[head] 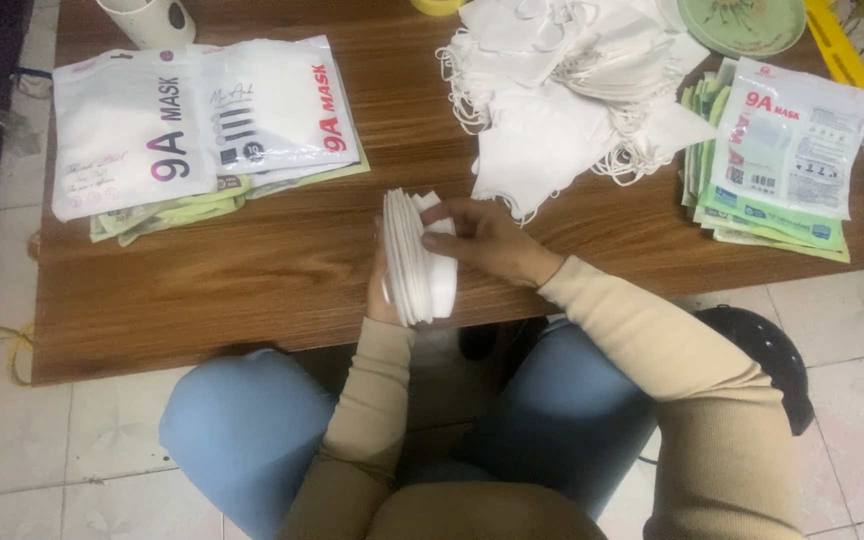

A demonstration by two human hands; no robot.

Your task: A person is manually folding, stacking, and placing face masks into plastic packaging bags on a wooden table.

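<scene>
Your left hand [382,290] props up a stack of folded white masks [417,258] from behind at the near edge of the table [272,270], fingers closed against its back, while your right hand [487,240] pinches the front of the same stack from the 3 o'clock side, so both hands are clamped on it. The stack stands on edge, upright and squared, just over the table's near rim and above your lap.

Judging by how things lie, the work looks partly done: you have one counted-looking bundle gathered in your hands, and a good deal seems left, since a large loose heap of white masks [562,90] with tangled ear loops sits at 1 o'clock, near the stack but not touching it.

At 10 o'clock lie flat rectangular white pouches [202,120], two side by side with black, pink and red lettering, resting on pale green ones; they look filled. At 2 o'clock, well apart, is a neater pile of pouches [782,160], white on top with red lettering and green edges showing beneath.

At 12 o'clock a white cup [152,20] stands at the far edge, and a pale green plate [742,22] sits beyond the heap beside a yellow tray [842,50].
</scene>
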